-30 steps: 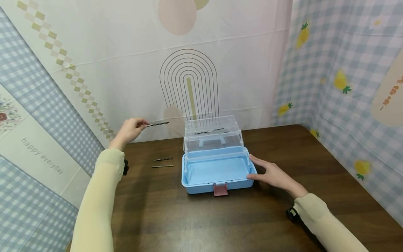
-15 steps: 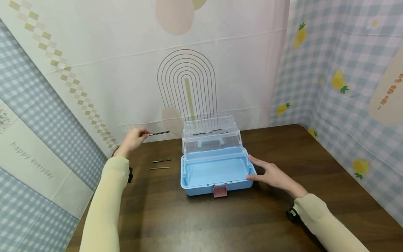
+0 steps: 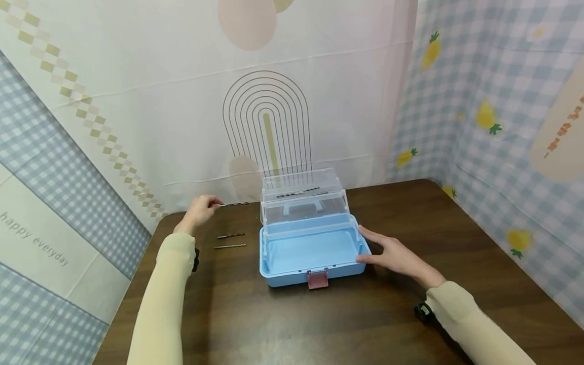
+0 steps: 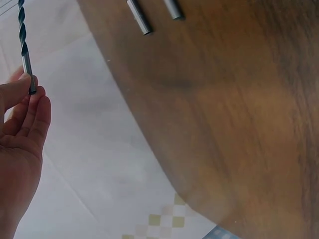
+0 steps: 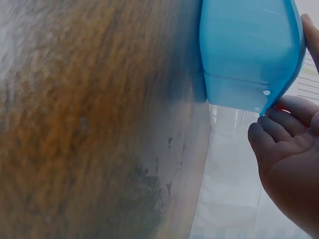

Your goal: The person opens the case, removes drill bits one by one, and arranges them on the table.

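Pinched by its shank in the left hand (image 3: pixel 199 210) at the far left of the table (image 3: pixel 274 324), the bit (image 3: pixel 237 204) is best held level, clear of the two nearer bits (image 3: pixel 230 246), the box (image 3: pixel 287 280) being steadied by the right hand's (image 3: pixel 397 253) spread fingers.

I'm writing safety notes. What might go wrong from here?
The held bit might slip or tip: the left hand pinches it near one end. The box could swivel if bumped, since the right hand holds only one end. The two bits on the table might roll if knocked.
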`<state>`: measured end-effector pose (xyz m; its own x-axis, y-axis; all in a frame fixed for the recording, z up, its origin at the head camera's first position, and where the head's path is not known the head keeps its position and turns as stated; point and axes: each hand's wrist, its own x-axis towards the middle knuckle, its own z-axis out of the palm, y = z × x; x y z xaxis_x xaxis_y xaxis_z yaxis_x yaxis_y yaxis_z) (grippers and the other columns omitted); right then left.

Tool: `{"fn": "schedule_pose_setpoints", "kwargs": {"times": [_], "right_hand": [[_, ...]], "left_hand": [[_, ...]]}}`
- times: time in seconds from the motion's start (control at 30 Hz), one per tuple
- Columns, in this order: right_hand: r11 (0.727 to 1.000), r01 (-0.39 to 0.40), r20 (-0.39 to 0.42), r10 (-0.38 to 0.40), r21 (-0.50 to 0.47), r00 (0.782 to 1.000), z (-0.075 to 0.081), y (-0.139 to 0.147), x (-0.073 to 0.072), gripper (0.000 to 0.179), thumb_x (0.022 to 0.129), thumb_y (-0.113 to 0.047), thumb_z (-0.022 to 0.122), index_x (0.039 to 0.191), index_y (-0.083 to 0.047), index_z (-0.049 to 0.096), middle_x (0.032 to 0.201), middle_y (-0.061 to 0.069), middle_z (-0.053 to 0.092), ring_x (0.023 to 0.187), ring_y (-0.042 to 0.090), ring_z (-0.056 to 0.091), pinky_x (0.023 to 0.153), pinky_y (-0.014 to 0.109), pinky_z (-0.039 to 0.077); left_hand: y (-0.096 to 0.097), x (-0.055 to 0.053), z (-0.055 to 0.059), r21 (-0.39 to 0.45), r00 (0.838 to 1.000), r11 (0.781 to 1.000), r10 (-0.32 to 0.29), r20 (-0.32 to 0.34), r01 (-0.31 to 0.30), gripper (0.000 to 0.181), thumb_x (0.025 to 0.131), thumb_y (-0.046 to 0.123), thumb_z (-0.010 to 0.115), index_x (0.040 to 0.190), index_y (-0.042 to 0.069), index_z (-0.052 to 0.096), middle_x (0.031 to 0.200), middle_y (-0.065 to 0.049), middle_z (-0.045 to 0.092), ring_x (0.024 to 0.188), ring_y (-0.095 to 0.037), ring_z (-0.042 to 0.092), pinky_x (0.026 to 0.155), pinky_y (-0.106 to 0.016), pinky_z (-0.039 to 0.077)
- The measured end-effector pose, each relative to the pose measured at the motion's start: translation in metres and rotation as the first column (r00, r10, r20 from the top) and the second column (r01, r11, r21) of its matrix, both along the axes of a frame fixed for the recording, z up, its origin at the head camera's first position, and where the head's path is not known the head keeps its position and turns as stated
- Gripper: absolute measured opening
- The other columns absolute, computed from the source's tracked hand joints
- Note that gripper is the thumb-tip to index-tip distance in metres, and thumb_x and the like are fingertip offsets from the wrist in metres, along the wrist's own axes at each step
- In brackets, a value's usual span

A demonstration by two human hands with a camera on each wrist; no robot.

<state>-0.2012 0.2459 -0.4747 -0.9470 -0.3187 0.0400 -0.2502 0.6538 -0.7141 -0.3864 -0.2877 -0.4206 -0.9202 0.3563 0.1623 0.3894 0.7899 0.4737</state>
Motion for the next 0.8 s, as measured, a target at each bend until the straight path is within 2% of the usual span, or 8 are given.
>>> {"fn": "schedule_pose_setpoints", "kwargs": {"times": [0.3,0.57,0.8], "right_hand": [[1.0,0.006,0.013,-0.006,-0.006,1.0,0.001,0.001,0.003,0.093,0.087,-0.059,0.072,0.16,-0.023,0.028,0.163,0.011,0.027,0.146,0.039,0.03,0.109,0.065,0.033],[1.0,0.013,0.009,-0.013,-0.006,1.0,0.001,0.002,0.001,0.091,0.087,-0.058,0.072,0.16,-0.024,0.028,0.163,0.013,0.027,0.146,0.04,0.03,0.109,0.066,0.033],[1.0,0.003,0.016,-0.003,-0.02,1.0,0.0,0.0,0.0,0.091,0.088,-0.057,0.072,0.16,-0.023,0.028,0.163,0.013,0.027,0.147,0.04,0.029,0.11,0.065,0.032]], "left_hand": [[0.005,0.003,-0.017,-0.036,0.997,0.999,0.018,0.07,-0.015,0.02,0.103,0.002,0.053,0.113,-0.004,0.07,0.111,-0.023,0.068,0.099,-0.035,0.063,0.085,-0.049,0.051],[0.011,0.005,-0.029,-0.052,0.995,0.999,0.012,0.098,-0.007,0.021,0.102,0.002,0.052,0.112,-0.003,0.069,0.109,-0.021,0.068,0.097,-0.033,0.061,0.085,-0.049,0.05],[0.006,0.005,-0.041,-0.063,0.992,0.998,0.032,0.119,-0.025,0.02,0.102,0.001,0.052,0.111,-0.003,0.069,0.109,-0.02,0.067,0.099,-0.034,0.061,0.088,-0.051,0.049]]}}
